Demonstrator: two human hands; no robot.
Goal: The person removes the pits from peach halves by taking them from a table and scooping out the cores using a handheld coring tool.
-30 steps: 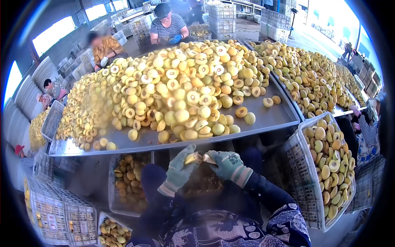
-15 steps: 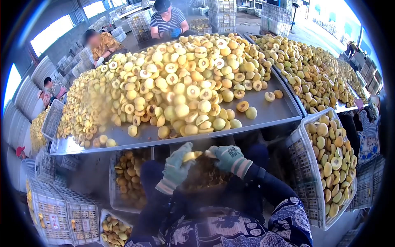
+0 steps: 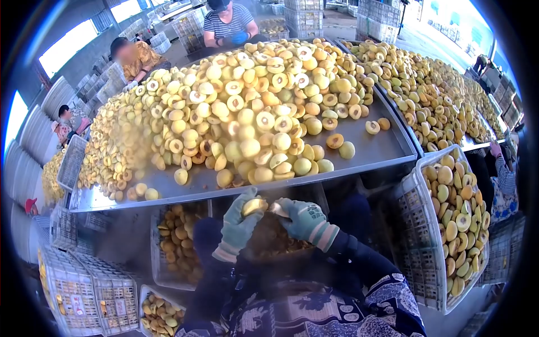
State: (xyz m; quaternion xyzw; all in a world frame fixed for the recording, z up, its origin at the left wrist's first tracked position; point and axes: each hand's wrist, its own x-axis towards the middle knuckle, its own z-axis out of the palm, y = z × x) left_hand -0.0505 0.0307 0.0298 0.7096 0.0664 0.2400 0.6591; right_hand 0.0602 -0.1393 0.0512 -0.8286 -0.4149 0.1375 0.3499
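My left hand (image 3: 237,222), in a pale green glove, is closed around a halved yellow peach (image 3: 255,206). My right hand (image 3: 306,219), gloved the same way, is closed in a pinch just to its right. A small pale tip (image 3: 276,208) shows at its fingers; its kind I cannot make out. Both hands are over my lap, just short of the metal table's front edge (image 3: 252,195). Heaped on that table are many peach halves (image 3: 185,123), several showing brown pit hollows. Beneath my hands, dark scraps (image 3: 281,242) lie in shadow.
To my right a plastic crate (image 3: 426,236) is full of peach halves. Another crate (image 3: 160,264) with fruit is at lower left, near stacked crates (image 3: 78,292). A second heaped table (image 3: 432,95) adjoins on the right. Across the table sit two people (image 3: 229,25), (image 3: 137,59).
My right hand has moved slightly left and down, closer to the peach. My left hand has turned the peach, which now sits more upright. The view has shifted slightly.
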